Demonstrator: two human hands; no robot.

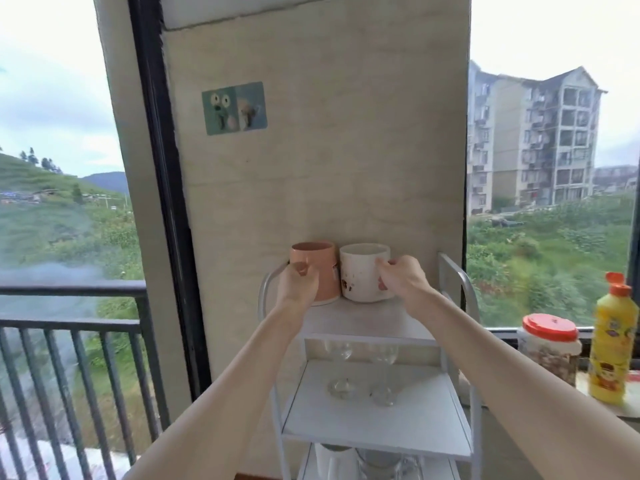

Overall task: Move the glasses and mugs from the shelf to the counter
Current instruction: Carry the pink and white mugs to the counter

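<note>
Two mugs stand side by side on the top of the white shelf (374,424). The left hand (298,284) curls its fingers around the left side of the pink mug (317,259); the right hand (401,280) wraps its fingers (383,264) around the right side of the white mug (360,271). Two wine glasses (360,375) stand on the tier below.

Both bare forearms reach forward and upward, roughly parallel, elbows low near the body. The left hand (298,279) is curled with its back toward the viewer, thumb uppermost, fingers wrapped forward in a closed grip. The right hand (401,280) is also raised, thumb on top and fingers bent around to the left; how tightly that grip presses is hard to judge through the blur.
</note>
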